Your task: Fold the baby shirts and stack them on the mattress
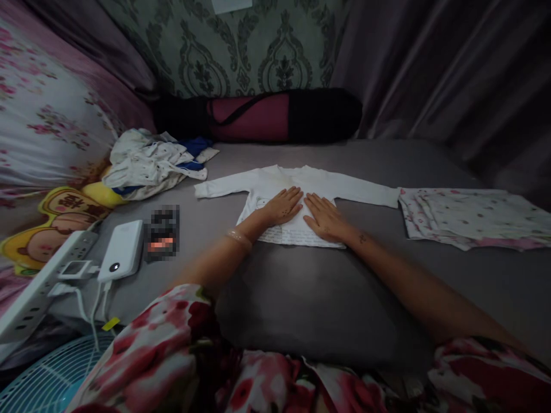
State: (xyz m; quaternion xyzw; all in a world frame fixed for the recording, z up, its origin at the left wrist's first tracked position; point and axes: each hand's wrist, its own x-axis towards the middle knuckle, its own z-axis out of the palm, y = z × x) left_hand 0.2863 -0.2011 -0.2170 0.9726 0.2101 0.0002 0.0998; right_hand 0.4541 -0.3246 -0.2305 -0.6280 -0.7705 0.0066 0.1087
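Note:
A small white long-sleeved shirt lies spread out on the grey bed sheet, its sleeves stretched to both sides and its collar away from me. My left hand rests flat on the shirt's front, fingers extended, partly covering a small printed figure. Beside it, my right hand also lies flat on the fabric with its fingers slightly spread. Lines of small print run along the hem. The right cuff meets a folded white patterned cloth.
A heap of clothes lies at the back left. A long black and maroon bag lines the wall. On the left are a power bank, a power strip, a pixelated item, a yellow cushion and a blue fan.

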